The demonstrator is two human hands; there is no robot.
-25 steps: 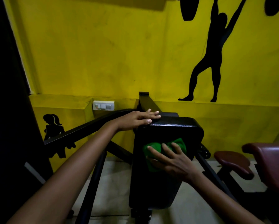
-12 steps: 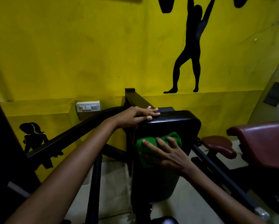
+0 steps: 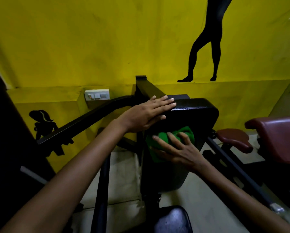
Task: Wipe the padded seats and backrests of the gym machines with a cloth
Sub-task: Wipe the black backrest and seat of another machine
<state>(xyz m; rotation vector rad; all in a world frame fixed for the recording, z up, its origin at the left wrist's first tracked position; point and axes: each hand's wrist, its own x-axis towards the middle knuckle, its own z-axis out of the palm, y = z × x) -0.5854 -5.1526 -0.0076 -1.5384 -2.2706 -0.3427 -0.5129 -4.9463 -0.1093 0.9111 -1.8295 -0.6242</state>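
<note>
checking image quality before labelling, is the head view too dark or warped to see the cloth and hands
Head view: dim overall, the black backrest shows only a faint sheen on top; the green cloth and both hands, left and right, stay clear; wide-angle bending at the edges; the lower corners fall into shadow.

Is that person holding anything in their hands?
Right hand presses the green cloth flat against the black backrest. Left hand rests on its top edge.

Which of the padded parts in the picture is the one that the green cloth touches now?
The upright black backrest: the right hand presses the green cloth against its face. The maroon pads at right are untouched.
</note>
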